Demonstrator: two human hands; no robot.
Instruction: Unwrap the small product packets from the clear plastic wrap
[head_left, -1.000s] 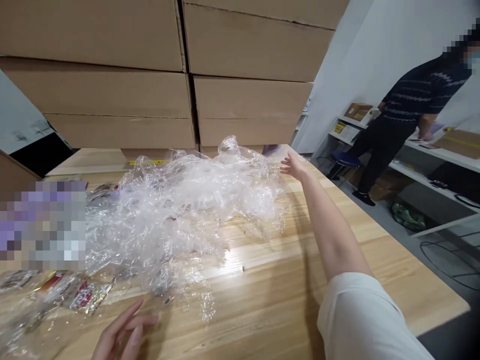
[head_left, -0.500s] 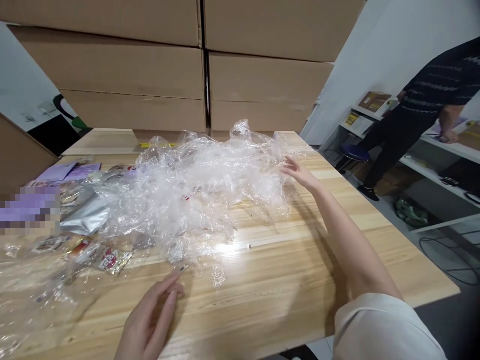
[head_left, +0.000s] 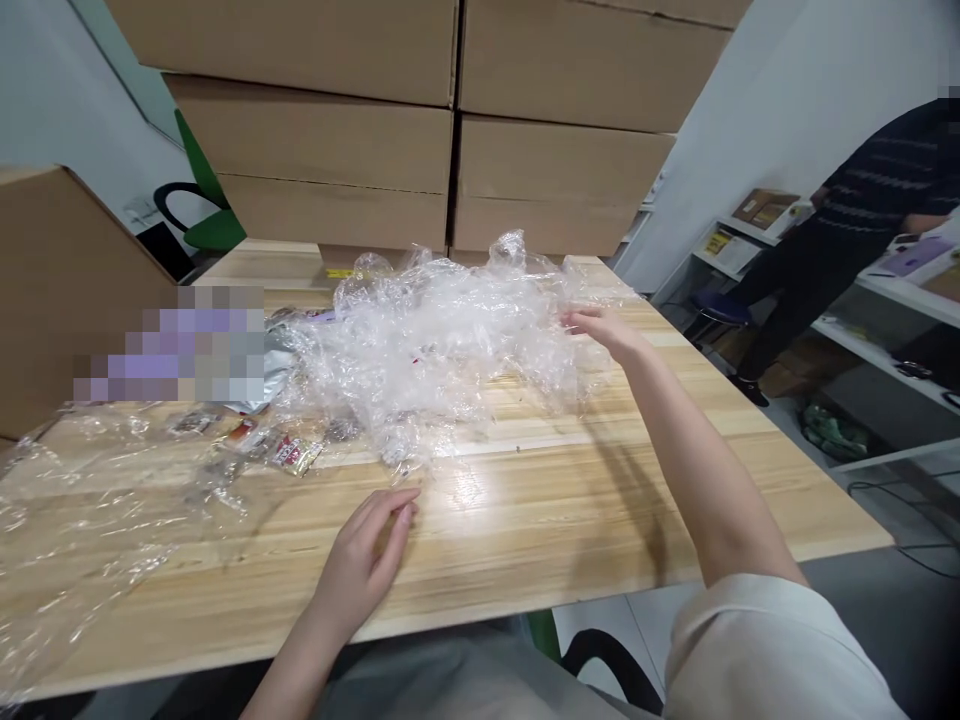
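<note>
A heap of crumpled clear plastic wrap (head_left: 450, 330) spreads over the middle of the wooden table (head_left: 525, 510). My right hand (head_left: 600, 328) is at the heap's right edge, fingers stretched out and fingertips against the film; no firm grip shows. Nearer to me, my left hand (head_left: 367, 550) is just above or on the table, just short of the heap's front edge. Its fingers are loosely curved, the thumb a little apart, nothing between them. Small printed packets (head_left: 296, 453) lie left of the heap, close to a silver pouch (head_left: 271, 385).
Stacked cardboard boxes (head_left: 337, 140) wall off the table's back, and another carton (head_left: 67, 290) stands at the left. Loose clear film (head_left: 90, 520) covers the left front. At the right, a person in a dark shirt (head_left: 877, 190) is by white shelves (head_left: 862, 345).
The view has shifted, bringing the table's front edge into sight. My left hand appears farther right and up in the picture. My right hand's fingers look less spread against the film.
</note>
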